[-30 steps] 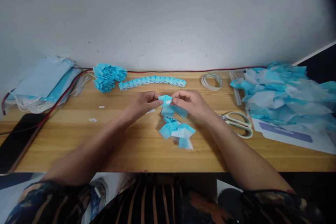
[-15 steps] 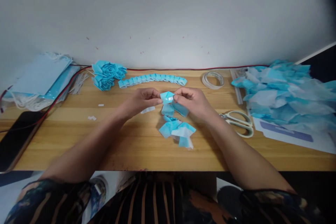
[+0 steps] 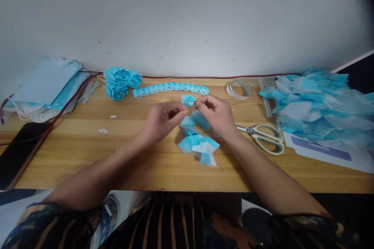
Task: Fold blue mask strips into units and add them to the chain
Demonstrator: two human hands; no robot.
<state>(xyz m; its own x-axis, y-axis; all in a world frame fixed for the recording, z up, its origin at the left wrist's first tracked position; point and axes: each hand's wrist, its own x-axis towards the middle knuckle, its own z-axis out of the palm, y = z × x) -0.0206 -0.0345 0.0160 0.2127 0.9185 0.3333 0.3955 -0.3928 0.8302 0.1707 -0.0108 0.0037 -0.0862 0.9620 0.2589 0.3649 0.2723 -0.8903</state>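
Note:
In the head view my right hand [image 3: 215, 114] pinches the corner of a small folded piece of light-blue fabric [image 3: 187, 98] that bears a short white strip. Just below and left of that piece, my left hand [image 3: 165, 120] is closed in a pinch, its fingertips apart from the fabric; whatever lies between them is too small or hidden to make out. Several loose blue and white fabric pieces [image 3: 201, 142] lie on the wooden table [image 3: 146, 171] beneath and in front of my hands. Behind them stretches a curved chain of folded blue pieces [image 3: 172, 86].
Blue fabric roses [image 3: 119, 81] and face masks [image 3: 46, 85] lie at the back left, a phone [image 3: 20, 151] at front left. Rightward are a tape roll [image 3: 239, 90], scissors [image 3: 267, 138] and a heap of fabric pieces [image 3: 315, 105]. A red-black cable [image 3: 66, 107] crosses the left side.
My left hand has let go of the folded fabric piece and dropped slightly toward me. My right hand keeps it, raised a little. A white slip on the table is now hidden behind my left hand.

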